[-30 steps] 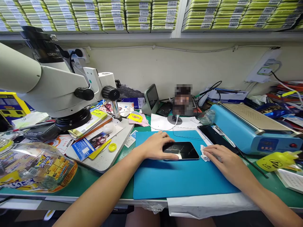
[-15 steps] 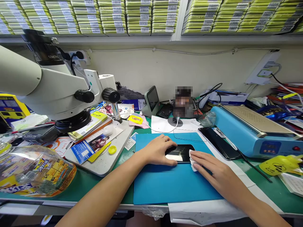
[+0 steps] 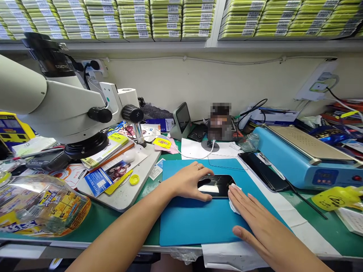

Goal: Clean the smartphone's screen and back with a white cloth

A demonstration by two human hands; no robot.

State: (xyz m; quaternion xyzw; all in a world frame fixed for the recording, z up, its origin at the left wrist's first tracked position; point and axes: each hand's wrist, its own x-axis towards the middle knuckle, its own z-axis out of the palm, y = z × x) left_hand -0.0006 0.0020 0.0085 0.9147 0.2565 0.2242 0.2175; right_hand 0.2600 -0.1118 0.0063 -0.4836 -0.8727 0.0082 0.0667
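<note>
A black phone (image 3: 218,186) with a glossy face lies sideways on the blue mat (image 3: 195,223). My left hand (image 3: 191,181) grips its left end, thumb along the near edge and fingers on the far edge. At the phone's right end, my right hand (image 3: 249,211) presses a folded white wipe (image 3: 234,202) under its fingertips. The right thumb is spread away over the mat. Part of the wipe is hidden beneath the fingers.
A microscope (image 3: 70,109) stands at left, near a clear plastic jar (image 3: 45,204). To the right are another dark phone (image 3: 263,172), a blue heating plate machine (image 3: 306,158) and a yellow bottle (image 3: 334,198). A small display (image 3: 181,121) stands behind the mat.
My right hand has slid slightly toward me with the wipe, its fingers straighter and its thumb now spread out. My left hand stays on the phone, which has shifted slightly.
</note>
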